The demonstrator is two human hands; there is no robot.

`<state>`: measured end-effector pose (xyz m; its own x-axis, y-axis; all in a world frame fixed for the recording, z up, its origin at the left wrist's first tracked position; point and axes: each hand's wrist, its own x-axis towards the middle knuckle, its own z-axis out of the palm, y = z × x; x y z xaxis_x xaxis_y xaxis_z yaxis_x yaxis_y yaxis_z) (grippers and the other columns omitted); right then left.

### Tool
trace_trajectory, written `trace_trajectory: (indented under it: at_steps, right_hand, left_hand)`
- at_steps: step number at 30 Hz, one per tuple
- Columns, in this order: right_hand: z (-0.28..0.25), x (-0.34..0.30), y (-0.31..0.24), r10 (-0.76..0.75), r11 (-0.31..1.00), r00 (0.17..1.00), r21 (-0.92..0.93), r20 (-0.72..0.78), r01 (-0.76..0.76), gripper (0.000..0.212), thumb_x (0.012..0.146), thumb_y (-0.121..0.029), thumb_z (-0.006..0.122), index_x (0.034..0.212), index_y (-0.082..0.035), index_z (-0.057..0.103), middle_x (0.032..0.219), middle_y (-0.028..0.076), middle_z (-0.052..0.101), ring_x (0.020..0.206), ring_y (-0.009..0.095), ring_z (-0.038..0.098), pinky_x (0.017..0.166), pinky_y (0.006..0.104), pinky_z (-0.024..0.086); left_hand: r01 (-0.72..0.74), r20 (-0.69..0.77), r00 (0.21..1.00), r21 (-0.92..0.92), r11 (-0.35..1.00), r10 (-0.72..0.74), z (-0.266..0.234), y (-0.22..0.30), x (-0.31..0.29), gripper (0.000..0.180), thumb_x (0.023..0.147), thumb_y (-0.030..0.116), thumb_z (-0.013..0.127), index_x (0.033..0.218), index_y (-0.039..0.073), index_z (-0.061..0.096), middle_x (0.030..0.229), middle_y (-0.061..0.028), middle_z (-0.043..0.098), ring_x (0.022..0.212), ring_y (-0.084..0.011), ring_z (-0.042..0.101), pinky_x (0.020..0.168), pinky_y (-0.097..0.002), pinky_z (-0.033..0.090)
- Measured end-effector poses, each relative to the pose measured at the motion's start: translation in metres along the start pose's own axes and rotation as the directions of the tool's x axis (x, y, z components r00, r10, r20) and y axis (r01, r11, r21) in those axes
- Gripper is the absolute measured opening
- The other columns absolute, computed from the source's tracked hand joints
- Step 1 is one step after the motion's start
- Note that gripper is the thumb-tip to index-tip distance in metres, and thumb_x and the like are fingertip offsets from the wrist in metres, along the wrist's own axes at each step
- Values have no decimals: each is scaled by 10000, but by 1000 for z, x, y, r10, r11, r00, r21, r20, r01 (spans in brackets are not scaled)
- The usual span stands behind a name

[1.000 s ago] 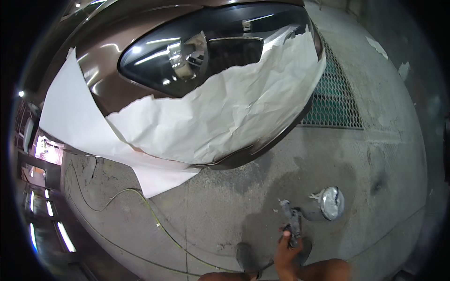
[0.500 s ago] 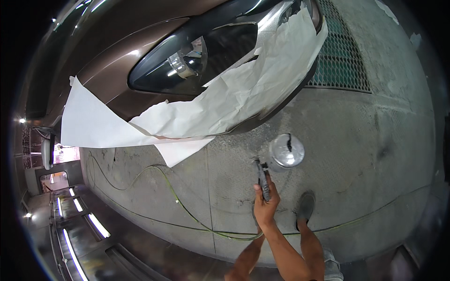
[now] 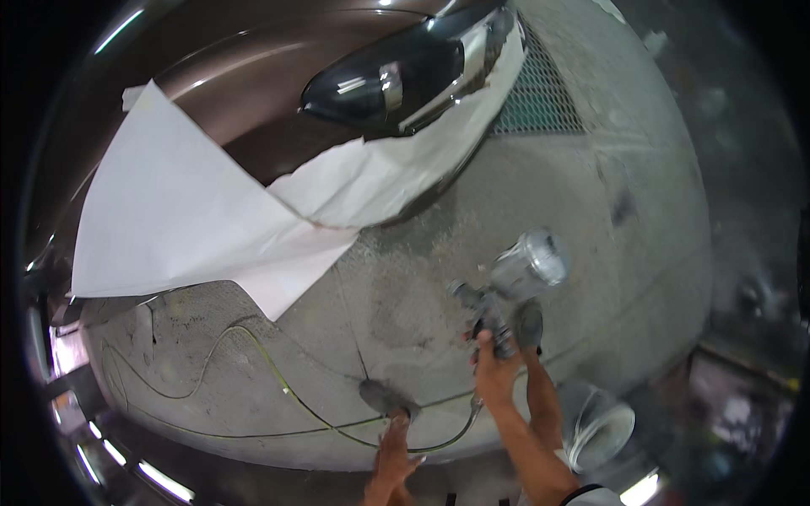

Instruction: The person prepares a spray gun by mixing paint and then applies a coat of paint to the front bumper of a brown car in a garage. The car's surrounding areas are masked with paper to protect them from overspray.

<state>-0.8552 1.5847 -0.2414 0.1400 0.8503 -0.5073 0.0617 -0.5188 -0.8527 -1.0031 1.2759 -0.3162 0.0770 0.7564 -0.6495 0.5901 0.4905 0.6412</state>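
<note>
Nearest, over the near edge of the grey floor (image 3: 405, 295), the left hand (image 3: 395, 460) is blurred but appears loosely open and empty. Well to its right is a whitish, round-mouthed bucket (image 3: 591, 413). The right hand (image 3: 496, 375) has its grip closed about the handle of a grey metal spray gun (image 3: 485, 314), held above the floor, with a tilted silvery cylindrical cup (image 3: 527, 266) at its upper right. A thin yellow-green hose (image 3: 270, 364) curves from beneath that grip toward the floor's left edge. Beyond, white paper sheets (image 3: 186, 202) cover part of a glossy brown car (image 3: 270, 135), below its dark pointed headlamp (image 3: 363, 84); right of this lies a metal grating (image 3: 544, 93). The step in hand is judged to be holding the gun clear of the car; the next move would call for a firm grip, steady cup and slack hose.
</note>
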Motion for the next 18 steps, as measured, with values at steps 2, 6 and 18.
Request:
trace_trajectory:
  at_steps: [2, 6, 18]
  right_hand:
    - [9, -32, -21, 49, 998, 995, 43, -93, -45, 463, 976, -351, 625, 1278, -4, 574, 935, 84, 714, 709, 91, 639, 477, 218, 448]
    - [4, -60, -44, -119, 991, 916, 3, -384, 130, 378, 998, -309, 585, 1160, 31, 612, 972, 100, 718, 805, 134, 683, 480, 232, 466]
    - [108, -59, 53, -107, 993, 792, -104, -601, 55, 302, 979, -206, 620, 1174, 25, 626, 952, 90, 708, 743, 93, 632, 506, 225, 454]
  left_hand:
    - [65, 423, 889, 264, 962, -176, 3, -58, -18, 971, 764, 566, 696, 1528, 107, 311, 1543, -215, 326, 1421, -438, 291, 1136, -695, 88]
    - [53, 620, 601, 598, 800, -504, -50, -161, -33, 769, 759, 652, 629, 1316, 122, 595, 1407, -143, 532, 1374, -405, 393, 1076, -793, 40]
    - [187, -29, 970, 715, 674, -240, -282, -314, -73, 271, 661, 321, 804, 756, 97, 684, 834, -67, 675, 1003, -283, 597, 1165, -620, 181]
